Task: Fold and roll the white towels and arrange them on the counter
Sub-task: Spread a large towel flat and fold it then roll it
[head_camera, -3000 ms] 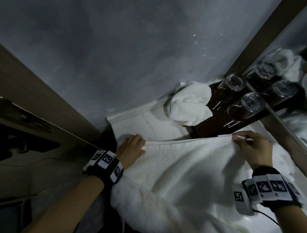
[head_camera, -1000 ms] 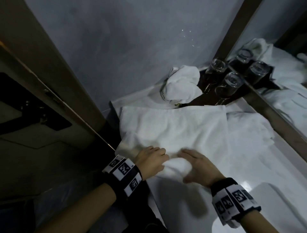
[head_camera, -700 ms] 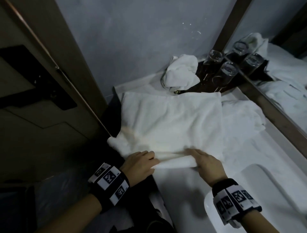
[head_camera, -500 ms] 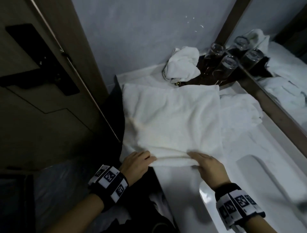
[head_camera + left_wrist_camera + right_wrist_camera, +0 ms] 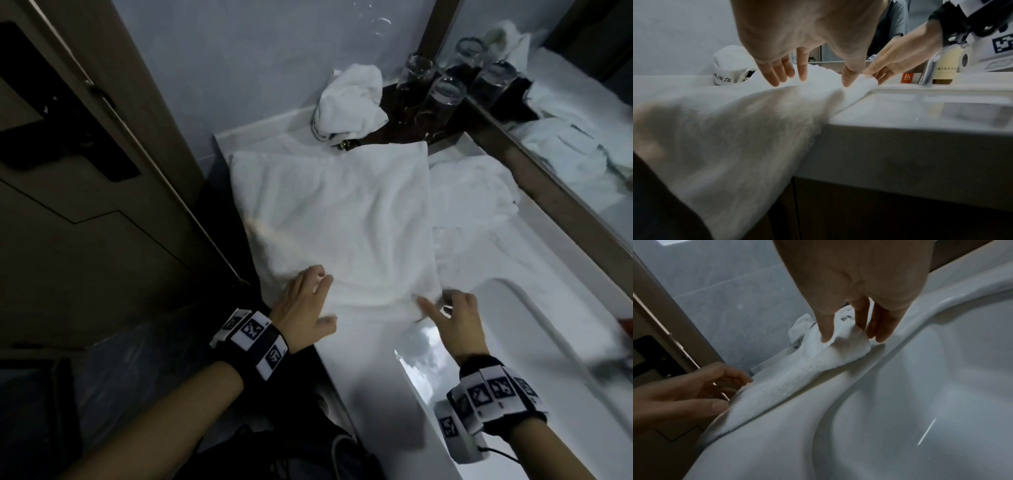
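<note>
A folded white towel (image 5: 335,219) lies flat on the white counter (image 5: 363,370), its near edge turned over into a low roll (image 5: 797,374). Its left part hangs over the counter's front (image 5: 735,138). My left hand (image 5: 322,298) rests on the near left of the towel with straight, spread fingers (image 5: 801,71). My right hand (image 5: 436,301) pinches the roll's right end (image 5: 849,340) between thumb and fingers, beside the sink's rim. A second white towel (image 5: 479,198) lies flattened to the right. A crumpled white towel (image 5: 349,102) sits at the back.
Upturned glasses (image 5: 442,92) stand on a dark tray at the back corner, under a mirror (image 5: 582,137) along the right. The sink basin (image 5: 520,349) opens at the near right, with a tap (image 5: 929,71) and bottle behind it. A door (image 5: 85,171) stands close on the left.
Since three seconds ago the towel has been laid down folded. Both hands came to its near edge and turned it over; the right hand has slid to the right end.
</note>
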Available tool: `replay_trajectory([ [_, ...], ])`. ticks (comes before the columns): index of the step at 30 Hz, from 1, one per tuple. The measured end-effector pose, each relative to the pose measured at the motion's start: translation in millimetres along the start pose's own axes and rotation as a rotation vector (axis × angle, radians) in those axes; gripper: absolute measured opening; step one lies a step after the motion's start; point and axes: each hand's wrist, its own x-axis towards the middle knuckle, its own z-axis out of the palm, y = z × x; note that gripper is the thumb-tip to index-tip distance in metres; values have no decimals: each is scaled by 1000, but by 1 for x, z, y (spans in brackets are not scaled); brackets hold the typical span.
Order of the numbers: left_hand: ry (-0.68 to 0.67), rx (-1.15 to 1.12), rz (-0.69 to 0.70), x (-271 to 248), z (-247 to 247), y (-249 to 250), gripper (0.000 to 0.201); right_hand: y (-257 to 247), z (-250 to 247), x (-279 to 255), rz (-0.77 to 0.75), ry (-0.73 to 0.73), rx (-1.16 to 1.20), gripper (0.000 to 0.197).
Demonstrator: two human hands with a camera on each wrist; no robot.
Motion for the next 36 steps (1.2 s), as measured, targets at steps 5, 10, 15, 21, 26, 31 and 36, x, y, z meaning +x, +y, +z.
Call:
replay_trajectory([
  [5,-50,18,5,6,6,10,74,-8,-11,-3,-199,-24,124,18],
  [10,-95,14,-28,11,19,14,100,-20,-28,3,-167,-72,101,25],
  [15,-82,178,-12,21,31,12,115,-25,-32,9,-163,19,101,28],
  [21,-105,188,-47,22,38,11,115,0,-36,20,-97,38,-139,24],
  [26,-187,231,-12,16,39,8,117,12,-26,29,35,-31,-326,24],
  [31,-118,340,-35,1,26,-13,87,10,-18,29,96,-29,-420,25],
  [36,185,443,60,-23,1,-44,50,8,-17,27,97,-41,-465,28],
])
